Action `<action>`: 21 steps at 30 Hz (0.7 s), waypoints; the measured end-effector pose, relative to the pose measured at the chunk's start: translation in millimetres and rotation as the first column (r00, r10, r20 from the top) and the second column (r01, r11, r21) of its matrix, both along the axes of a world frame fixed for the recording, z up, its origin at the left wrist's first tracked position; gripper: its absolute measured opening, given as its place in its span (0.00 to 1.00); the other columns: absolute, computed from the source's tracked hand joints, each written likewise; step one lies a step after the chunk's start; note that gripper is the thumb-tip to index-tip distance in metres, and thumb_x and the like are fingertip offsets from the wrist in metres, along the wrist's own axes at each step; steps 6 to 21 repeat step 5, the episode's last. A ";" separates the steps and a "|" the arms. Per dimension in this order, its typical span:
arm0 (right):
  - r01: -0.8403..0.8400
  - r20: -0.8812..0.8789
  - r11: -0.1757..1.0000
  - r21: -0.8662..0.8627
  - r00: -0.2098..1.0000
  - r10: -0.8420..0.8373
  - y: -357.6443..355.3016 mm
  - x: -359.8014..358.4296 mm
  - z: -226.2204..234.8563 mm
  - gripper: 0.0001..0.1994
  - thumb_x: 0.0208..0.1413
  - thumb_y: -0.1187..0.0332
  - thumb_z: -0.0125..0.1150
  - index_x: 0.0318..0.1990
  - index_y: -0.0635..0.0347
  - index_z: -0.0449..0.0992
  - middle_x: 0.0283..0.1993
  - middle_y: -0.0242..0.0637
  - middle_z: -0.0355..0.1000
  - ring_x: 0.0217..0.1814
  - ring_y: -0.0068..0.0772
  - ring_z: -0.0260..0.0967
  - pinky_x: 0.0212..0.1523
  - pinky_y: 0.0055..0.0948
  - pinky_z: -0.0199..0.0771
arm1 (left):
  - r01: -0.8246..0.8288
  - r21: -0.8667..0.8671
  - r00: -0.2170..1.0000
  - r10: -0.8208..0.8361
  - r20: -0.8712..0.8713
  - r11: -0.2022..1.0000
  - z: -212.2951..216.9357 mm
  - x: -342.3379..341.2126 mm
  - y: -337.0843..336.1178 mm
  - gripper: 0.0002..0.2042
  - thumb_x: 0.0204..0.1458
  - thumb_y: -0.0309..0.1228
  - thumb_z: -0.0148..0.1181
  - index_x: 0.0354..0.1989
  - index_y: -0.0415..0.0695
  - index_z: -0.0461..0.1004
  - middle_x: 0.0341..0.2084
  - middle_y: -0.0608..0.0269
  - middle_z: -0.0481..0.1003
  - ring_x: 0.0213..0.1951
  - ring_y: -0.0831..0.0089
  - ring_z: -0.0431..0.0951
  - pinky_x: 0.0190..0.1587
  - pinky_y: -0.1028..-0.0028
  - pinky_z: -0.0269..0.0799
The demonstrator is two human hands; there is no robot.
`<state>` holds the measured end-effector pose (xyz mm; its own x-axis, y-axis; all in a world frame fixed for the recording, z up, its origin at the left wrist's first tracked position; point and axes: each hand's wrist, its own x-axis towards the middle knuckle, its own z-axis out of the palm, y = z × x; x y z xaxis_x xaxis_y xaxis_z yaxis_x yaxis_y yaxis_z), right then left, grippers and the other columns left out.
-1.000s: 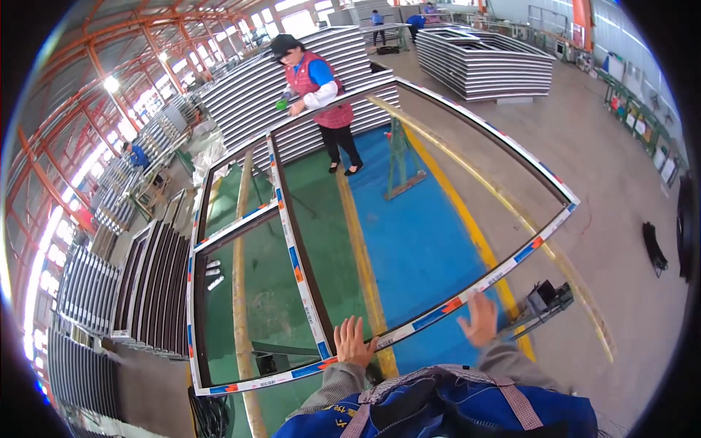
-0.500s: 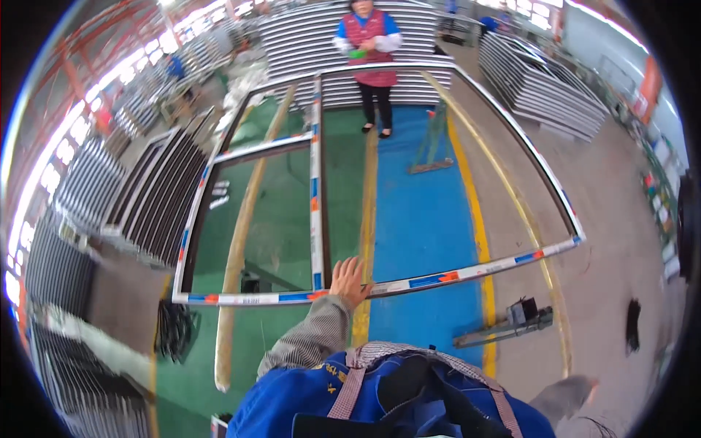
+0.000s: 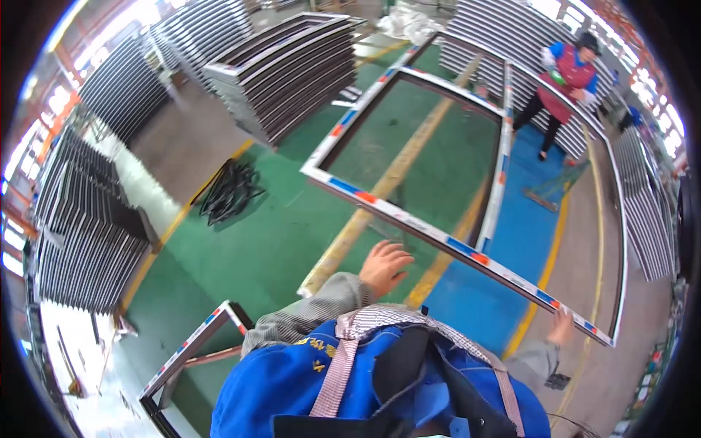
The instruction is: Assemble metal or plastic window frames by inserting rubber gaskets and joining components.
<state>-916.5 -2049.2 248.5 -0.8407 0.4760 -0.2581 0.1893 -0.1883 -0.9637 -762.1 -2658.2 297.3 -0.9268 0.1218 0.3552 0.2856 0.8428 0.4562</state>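
Observation:
A large window frame (image 3: 436,237), dark with white, blue and orange protective tape, lies across two long padded bars, the left bar (image 3: 328,265) wrapped in tan covering. A mullion (image 3: 502,157) divides it. My left hand (image 3: 386,269) is open and holds nothing, its fingers slightly bent, just on my side of the near rail. Close to the near right corner, my right hand (image 3: 561,328) has its fingers on the near rail; its thumb is hidden. At lower left stands part of another taped frame (image 3: 191,349), with a reddish bar beside it.
A co-worker (image 3: 566,84) in a red vest stands beyond the frame, holding something green. Stacks of frames (image 3: 292,80) rise at back left, left (image 3: 91,226) and right (image 3: 642,204). A black coiled bundle (image 3: 228,193) lies on the green floor. A metal stand (image 3: 544,196) is under the frame.
My view has turned to the left. My left hand has come off the near rail, and my right hand has come up onto it near the corner. The co-worker now leans.

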 end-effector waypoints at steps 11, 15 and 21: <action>-0.316 0.009 0.609 0.728 0.892 0.452 -371.7 -37.5 -1.0 0.22 0.61 0.58 0.55 0.58 0.63 0.71 0.62 0.49 0.66 0.65 0.43 0.61 0.66 0.37 0.55 | -0.467 0.021 0.880 0.462 0.114 0.884 -22.7 122.0 -167.2 0.21 0.45 0.35 0.65 0.51 0.51 0.74 0.51 0.63 0.74 0.60 0.61 0.66 0.65 0.52 0.52; -0.316 0.009 0.609 0.728 0.892 0.452 -371.7 -37.5 -1.0 0.22 0.61 0.58 0.55 0.58 0.63 0.71 0.62 0.49 0.66 0.65 0.43 0.61 0.66 0.37 0.55 | -0.467 0.021 0.880 0.462 0.114 0.884 -22.7 122.0 -167.2 0.21 0.45 0.35 0.65 0.51 0.51 0.74 0.51 0.63 0.74 0.60 0.61 0.66 0.65 0.52 0.52; -0.316 0.009 0.609 0.728 0.892 0.452 -371.7 -37.5 -1.0 0.22 0.61 0.58 0.55 0.58 0.63 0.71 0.62 0.49 0.66 0.65 0.43 0.61 0.66 0.37 0.55 | -0.467 0.021 0.880 0.462 0.114 0.884 -22.7 122.0 -167.2 0.21 0.45 0.35 0.65 0.51 0.51 0.74 0.51 0.63 0.74 0.60 0.61 0.66 0.65 0.52 0.52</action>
